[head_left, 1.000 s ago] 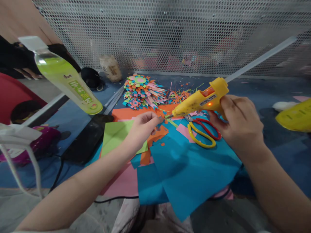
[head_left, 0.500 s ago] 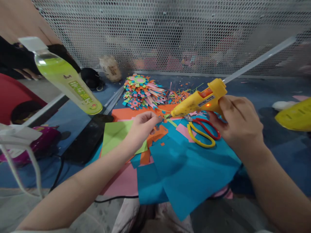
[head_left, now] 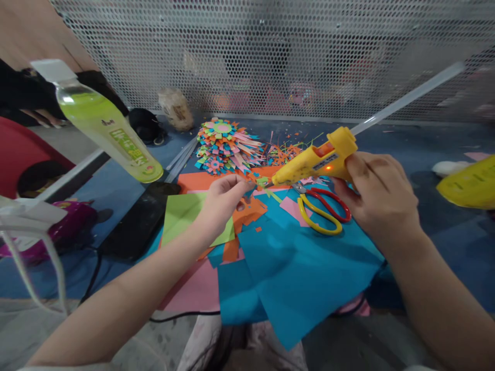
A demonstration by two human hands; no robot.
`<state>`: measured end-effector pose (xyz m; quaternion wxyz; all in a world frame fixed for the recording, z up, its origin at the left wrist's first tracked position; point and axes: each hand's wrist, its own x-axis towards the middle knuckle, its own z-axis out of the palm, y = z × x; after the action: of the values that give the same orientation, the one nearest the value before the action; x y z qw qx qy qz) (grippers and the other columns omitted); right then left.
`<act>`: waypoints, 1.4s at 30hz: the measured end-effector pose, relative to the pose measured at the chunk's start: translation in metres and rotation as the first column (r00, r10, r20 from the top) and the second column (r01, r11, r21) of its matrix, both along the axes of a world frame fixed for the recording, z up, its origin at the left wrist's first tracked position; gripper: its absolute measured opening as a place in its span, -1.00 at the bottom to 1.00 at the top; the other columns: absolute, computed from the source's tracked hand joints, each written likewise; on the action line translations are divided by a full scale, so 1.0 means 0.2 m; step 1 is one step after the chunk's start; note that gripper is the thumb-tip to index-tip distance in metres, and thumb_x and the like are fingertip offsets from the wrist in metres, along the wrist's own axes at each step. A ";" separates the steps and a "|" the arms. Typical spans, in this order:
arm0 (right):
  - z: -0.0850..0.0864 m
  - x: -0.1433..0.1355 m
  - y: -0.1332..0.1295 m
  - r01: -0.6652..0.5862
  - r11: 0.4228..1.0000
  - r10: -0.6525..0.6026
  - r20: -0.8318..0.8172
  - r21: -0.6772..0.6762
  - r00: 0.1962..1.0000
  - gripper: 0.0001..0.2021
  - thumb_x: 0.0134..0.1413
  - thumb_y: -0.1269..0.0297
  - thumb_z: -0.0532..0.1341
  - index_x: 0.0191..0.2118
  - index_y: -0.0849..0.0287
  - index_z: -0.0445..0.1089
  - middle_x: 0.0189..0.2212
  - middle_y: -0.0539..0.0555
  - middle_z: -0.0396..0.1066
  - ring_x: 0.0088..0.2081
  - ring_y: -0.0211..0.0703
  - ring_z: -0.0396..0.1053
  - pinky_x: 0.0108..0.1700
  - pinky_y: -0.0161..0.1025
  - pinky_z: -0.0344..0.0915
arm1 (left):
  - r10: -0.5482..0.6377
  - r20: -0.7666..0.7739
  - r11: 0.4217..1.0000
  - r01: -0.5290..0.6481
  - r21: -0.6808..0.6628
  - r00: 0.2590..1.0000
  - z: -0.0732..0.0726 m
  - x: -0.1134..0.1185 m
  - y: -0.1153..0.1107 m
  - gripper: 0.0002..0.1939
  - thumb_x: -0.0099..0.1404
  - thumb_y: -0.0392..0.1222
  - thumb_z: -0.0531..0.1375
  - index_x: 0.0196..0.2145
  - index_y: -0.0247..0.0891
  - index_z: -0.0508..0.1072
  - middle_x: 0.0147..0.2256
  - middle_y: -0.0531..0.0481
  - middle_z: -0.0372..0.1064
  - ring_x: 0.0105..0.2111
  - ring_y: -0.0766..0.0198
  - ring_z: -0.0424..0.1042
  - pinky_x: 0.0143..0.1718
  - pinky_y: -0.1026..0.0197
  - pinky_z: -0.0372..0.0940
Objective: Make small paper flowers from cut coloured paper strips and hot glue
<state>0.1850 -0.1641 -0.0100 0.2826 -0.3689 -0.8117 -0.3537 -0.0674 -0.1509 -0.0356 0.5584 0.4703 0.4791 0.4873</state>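
My right hand [head_left: 381,198] is wrapped round a yellow glue gun [head_left: 315,162] with a lit orange light and a long clear glue stick at its back. The nozzle points left, close to a small green paper piece [head_left: 263,181]. My left hand [head_left: 228,201] is pinched at the fingertips on a small blue paper piece [head_left: 250,190], just left of the nozzle. Below the gun, scissors [head_left: 320,211] with red and yellow handles rest on blue paper sheets [head_left: 309,273]. A light green sheet [head_left: 183,214] lies under my left wrist.
Behind my hands stand layered paper flowers [head_left: 222,147] and paper shreds [head_left: 288,153]. A green drink bottle [head_left: 112,129] and a black phone-like slab [head_left: 133,224] are at the left. A perforated metal panel [head_left: 263,62] closes the back. Something yellow [head_left: 469,183] lies at the right.
The glue gun has shifted slightly left. My left fingertips have turned a little, and the blue piece and the green piece near the nozzle show more clearly.
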 end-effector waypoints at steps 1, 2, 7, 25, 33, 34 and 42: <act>0.00 0.00 0.00 -0.003 1.000 0.003 0.004 0.006 1.000 -0.54 0.14 0.41 0.15 0.16 0.30 0.13 -0.17 0.26 0.37 -0.14 0.03 0.34 -0.04 -0.08 0.33 | 0.006 0.005 1.000 -0.006 -0.001 1.000 0.00 0.00 0.00 -0.77 0.03 -0.12 0.26 -0.60 -0.27 0.31 -0.62 0.11 0.22 -0.58 0.42 0.24 -0.57 0.35 0.11; 0.00 0.00 0.00 -0.003 1.000 0.003 0.009 0.010 1.000 -0.55 0.14 0.41 0.15 0.15 0.31 0.14 -0.18 0.26 0.37 -0.14 0.02 0.34 -0.04 -0.09 0.33 | 0.010 0.014 1.000 -0.010 -0.004 1.000 0.00 0.00 0.00 -0.78 0.03 -0.13 0.26 -0.60 -0.28 0.32 -0.62 0.11 0.21 -0.58 0.42 0.24 -0.57 0.35 0.11; -0.02 0.01 0.05 0.034 0.999 -0.034 0.049 0.000 0.998 -0.60 0.16 0.34 0.14 0.09 0.39 0.20 -0.23 0.28 0.39 -0.16 0.03 0.35 -0.07 -0.09 0.34 | -0.008 0.115 1.000 0.009 -0.008 0.993 0.01 0.01 0.00 -0.75 0.03 -0.13 0.30 -0.62 -0.28 0.33 -0.60 0.11 0.19 -0.57 0.43 0.23 -0.60 0.36 0.08; -0.26 0.22 0.30 0.412 0.833 -0.516 -0.251 -0.369 0.819 -0.59 -0.05 -0.09 0.21 -0.37 0.25 0.41 -0.34 0.31 0.41 -0.26 0.13 0.35 -0.26 0.07 0.21 | -0.216 0.094 0.976 0.215 0.019 0.972 0.02 0.04 -0.05 -0.71 0.04 0.00 0.32 -0.50 -0.27 0.38 -0.63 0.12 0.23 -0.62 0.45 0.19 -0.59 0.36 0.08; -0.15 -0.12 0.08 -0.463 0.700 0.276 -0.392 -0.544 0.877 -0.89 0.17 0.28 0.15 -0.30 0.09 0.42 -0.38 0.02 0.51 -0.31 -0.15 0.42 -0.20 -0.13 0.20 | -0.214 0.044 0.976 0.212 0.055 0.976 0.04 0.07 -0.08 -0.68 0.02 0.02 0.32 -0.49 -0.29 0.39 -0.62 0.11 0.29 -0.63 0.46 0.20 -0.59 0.36 0.11; -0.16 -0.12 0.07 -0.491 0.682 0.306 -0.398 -0.543 0.865 -0.89 0.18 0.29 0.15 -0.30 0.09 0.42 -0.37 0.01 0.50 -0.30 -0.16 0.42 -0.19 -0.13 0.20 | -0.204 0.037 0.978 0.202 0.057 0.978 0.04 0.07 -0.08 -0.68 0.01 0.03 0.33 -0.50 -0.29 0.39 -0.62 0.12 0.28 -0.63 0.46 0.20 -0.59 0.36 0.12; -0.11 -0.11 0.05 -0.614 0.634 0.422 -0.456 -0.469 0.784 -0.94 0.15 0.39 0.17 -0.31 0.10 0.37 -0.46 0.01 0.43 -0.34 -0.16 0.39 -0.22 -0.16 0.23 | -0.141 -0.013 0.984 0.142 0.107 0.990 0.05 0.08 -0.08 -0.69 -0.03 0.02 0.35 -0.52 -0.27 0.41 -0.62 0.14 0.25 -0.61 0.45 0.20 -0.55 0.35 0.15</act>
<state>0.1622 -0.1550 -0.0322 0.3636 -0.2354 -0.8979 0.0781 -0.0523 -0.1664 -0.0253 0.5641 0.5337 0.4192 0.4703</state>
